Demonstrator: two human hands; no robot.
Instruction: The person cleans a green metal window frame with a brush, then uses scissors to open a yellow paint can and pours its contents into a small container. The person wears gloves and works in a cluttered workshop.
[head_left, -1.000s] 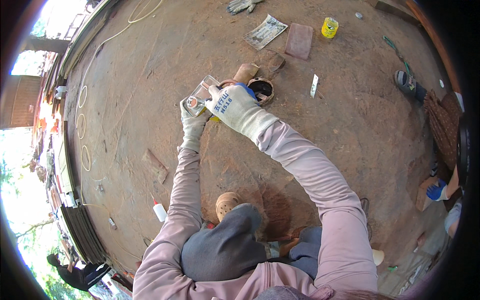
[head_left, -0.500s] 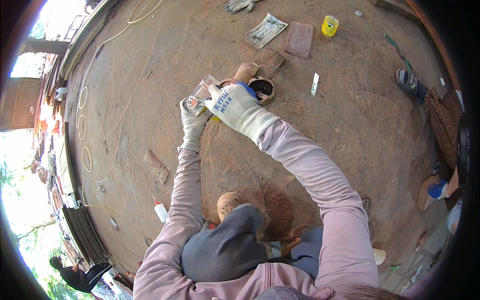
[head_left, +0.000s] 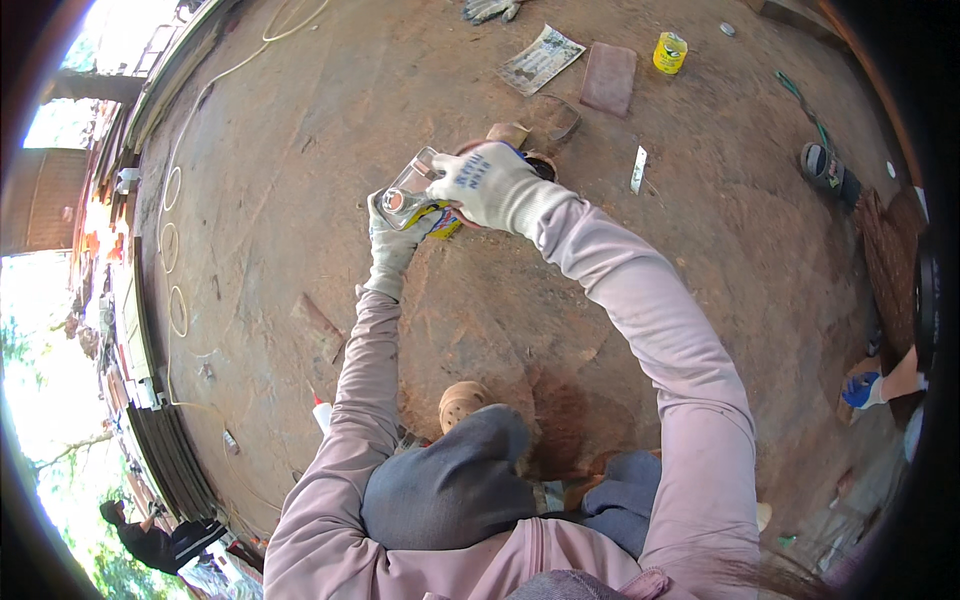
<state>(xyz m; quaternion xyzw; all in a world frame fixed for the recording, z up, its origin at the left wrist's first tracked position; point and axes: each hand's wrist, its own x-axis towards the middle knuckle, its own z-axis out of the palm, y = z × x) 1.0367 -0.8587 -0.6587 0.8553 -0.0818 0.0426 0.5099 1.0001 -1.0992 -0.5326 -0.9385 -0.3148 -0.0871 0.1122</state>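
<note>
Inside the left edge of the floor [head_left: 250, 270], we see the left hand [head_left: 393, 236] clasping a can [head_left: 408, 186], top's long axis slanting far-right; right hand [head_left: 490, 186] abuts its right side, grip unclear.

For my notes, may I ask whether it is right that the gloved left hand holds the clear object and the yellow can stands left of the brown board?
Not quite: the head view shows the yellow can standing right of the brown board. The gloved left hand does hold the clear object.
</note>
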